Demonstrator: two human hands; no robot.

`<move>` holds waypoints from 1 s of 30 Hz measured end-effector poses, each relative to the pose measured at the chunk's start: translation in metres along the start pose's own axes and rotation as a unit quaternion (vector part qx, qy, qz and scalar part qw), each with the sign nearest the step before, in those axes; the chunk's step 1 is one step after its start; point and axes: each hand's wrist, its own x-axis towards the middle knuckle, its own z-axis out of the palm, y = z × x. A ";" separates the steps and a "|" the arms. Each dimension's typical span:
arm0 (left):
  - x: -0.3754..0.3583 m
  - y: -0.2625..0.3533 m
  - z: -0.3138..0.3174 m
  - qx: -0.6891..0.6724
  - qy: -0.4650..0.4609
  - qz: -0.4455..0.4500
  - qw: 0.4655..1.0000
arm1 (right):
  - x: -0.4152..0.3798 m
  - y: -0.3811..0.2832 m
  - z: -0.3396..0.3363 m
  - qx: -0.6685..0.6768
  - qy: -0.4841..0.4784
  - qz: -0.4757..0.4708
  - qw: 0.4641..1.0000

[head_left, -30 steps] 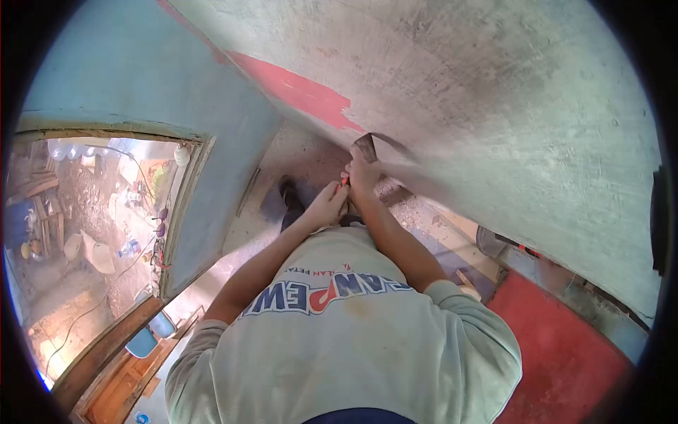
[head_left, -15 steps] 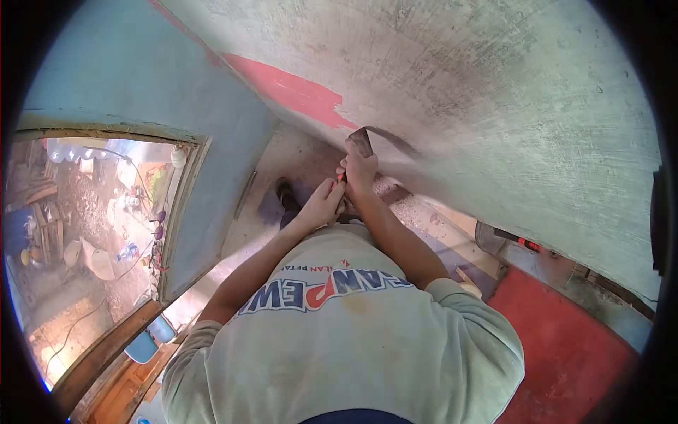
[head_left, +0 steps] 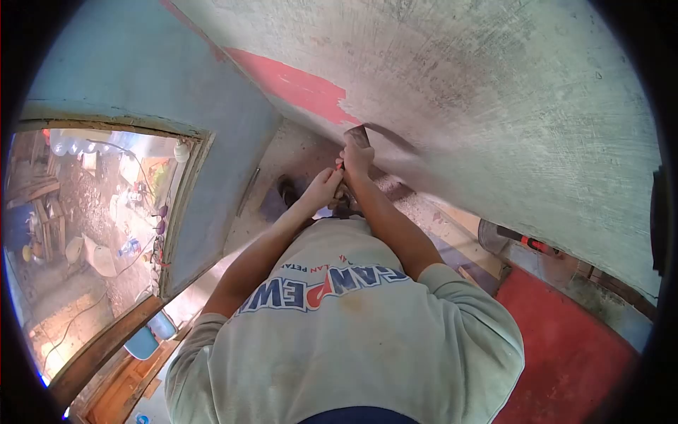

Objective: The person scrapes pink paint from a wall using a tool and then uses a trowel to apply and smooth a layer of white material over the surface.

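A scraper with a wide flat blade [head_left: 357, 134] meets the wall at the lower edge of a pink painted patch [head_left: 304, 88]. My right hand [head_left: 358, 160] is wrapped round it close behind the blade. Lower down, my left hand [head_left: 323, 188] closes on the red and black handle [head_left: 341, 166], most of which the fingers hide. Around the pink patch the wall [head_left: 480, 106] is whitish grey and scratched. The blade casts a dark shadow to its right.
A blue-grey wall [head_left: 141, 71] with a wooden-framed opening [head_left: 187, 191] stands to the left. Near the right wall's foot lies a tool with a red and black handle [head_left: 533, 244]. A red surface [head_left: 565, 346] is at lower right. My shoe [head_left: 286, 191] shows below.
Both hands have shifted slightly upward in the view with the scraper, still gripping it. The whole view has moved a little. The blade remains by the pink patch's lower edge.
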 end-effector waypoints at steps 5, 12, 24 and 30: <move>-0.005 0.000 0.015 -0.102 0.011 -0.033 0.994 | -0.004 -0.008 0.004 0.000 -0.004 -0.020 1.000; 0.024 0.002 0.010 -0.227 -0.034 -0.172 0.958 | 0.002 0.003 -0.007 -0.102 -0.050 -0.073 0.991; 0.014 -0.019 -0.062 -0.128 -0.112 -0.073 0.983 | -0.052 0.052 0.020 -0.021 -0.026 -0.104 0.994; 0.015 0.000 -0.075 -0.158 -0.098 -0.090 0.978 | -0.062 0.045 0.047 -0.091 0.072 -0.185 0.976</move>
